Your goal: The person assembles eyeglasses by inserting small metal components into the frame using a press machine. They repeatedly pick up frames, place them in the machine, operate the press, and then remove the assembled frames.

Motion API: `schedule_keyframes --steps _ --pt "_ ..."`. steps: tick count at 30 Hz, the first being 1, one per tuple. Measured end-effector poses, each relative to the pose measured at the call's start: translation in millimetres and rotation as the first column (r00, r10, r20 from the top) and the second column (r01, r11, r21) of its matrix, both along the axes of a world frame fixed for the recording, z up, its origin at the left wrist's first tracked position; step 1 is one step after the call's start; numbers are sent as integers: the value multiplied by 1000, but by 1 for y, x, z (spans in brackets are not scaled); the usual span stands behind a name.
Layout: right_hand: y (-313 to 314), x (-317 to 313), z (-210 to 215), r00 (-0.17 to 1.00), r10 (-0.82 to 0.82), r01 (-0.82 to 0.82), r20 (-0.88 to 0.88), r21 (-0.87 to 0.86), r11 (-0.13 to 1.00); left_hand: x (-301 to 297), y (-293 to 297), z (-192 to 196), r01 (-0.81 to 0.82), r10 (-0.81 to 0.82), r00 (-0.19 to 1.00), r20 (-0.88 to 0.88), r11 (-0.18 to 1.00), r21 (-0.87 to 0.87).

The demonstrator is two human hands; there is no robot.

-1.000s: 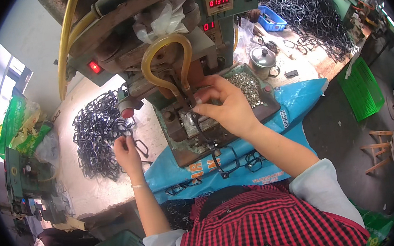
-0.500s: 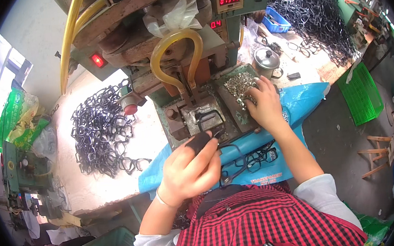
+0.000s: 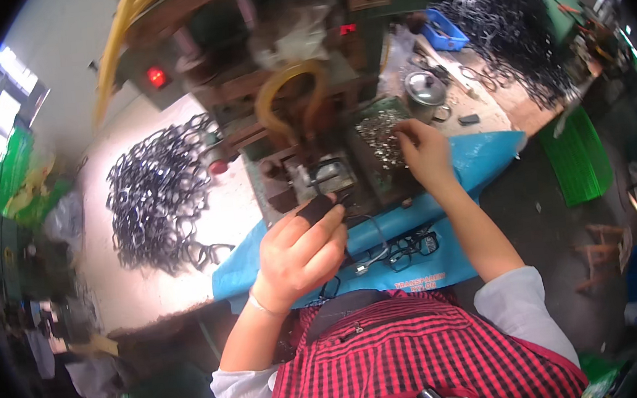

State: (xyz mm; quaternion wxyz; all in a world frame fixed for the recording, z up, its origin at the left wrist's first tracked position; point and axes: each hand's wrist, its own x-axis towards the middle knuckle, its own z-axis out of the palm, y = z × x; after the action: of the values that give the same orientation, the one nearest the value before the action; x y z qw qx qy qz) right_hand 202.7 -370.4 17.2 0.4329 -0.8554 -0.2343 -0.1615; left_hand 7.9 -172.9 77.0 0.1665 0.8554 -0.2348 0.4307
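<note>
My left hand point(image 3: 300, 250) is closed on a dark eyeglass frame point(image 3: 374, 259), at the front of a green press point(image 3: 278, 180). One rim of the frame sits over the press's metal block point(image 3: 327, 173); the rest hangs out toward me. A black cover point(image 3: 316, 210) wraps a fingertip of that hand. At the right, my right hand point(image 3: 428, 154) has its fingertips drawn together at the edge of a heap of small shiny metal pieces point(image 3: 379, 138) in a tray. Whatever they pinch is too small to see. A bent yellow hose point(image 3: 267, 108) hangs from the press head.
Piles of dark eyeglass frames lie left point(image 3: 157, 195) and far right point(image 3: 504, 20). A blue plastic sheet point(image 3: 477, 172) covers the table edge, with glasses frames point(image 3: 413, 250) on it. A lidded metal pot point(image 3: 425, 90), blue basket point(image 3: 446, 31) and green crate point(image 3: 577, 159) stand to the right.
The press head with its hose has come down, baring upright rods above. My right fingers have drawn together from a looser spread over the metal pieces. My left hand stays at the press.
</note>
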Motion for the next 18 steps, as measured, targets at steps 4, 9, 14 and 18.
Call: schedule_keyframes --steps 4,9,14,18 --pt "-20 -2 -4 989 49 -32 -136 125 992 -34 -23 -45 -122 91 992 -88 871 -476" --pt "-19 1 -2 968 170 -163 -186 52 985 -4 -119 -38 306 -833 -316 -454 363 -880" --pt "-1 -6 11 950 211 -189 -229 117 975 10 -202 -26 305 -439 -761 -477 407 -861" --pt "-6 -9 2 926 265 -197 -269 253 947 6 -206 -55 231 -494 -777 -390 352 -907"
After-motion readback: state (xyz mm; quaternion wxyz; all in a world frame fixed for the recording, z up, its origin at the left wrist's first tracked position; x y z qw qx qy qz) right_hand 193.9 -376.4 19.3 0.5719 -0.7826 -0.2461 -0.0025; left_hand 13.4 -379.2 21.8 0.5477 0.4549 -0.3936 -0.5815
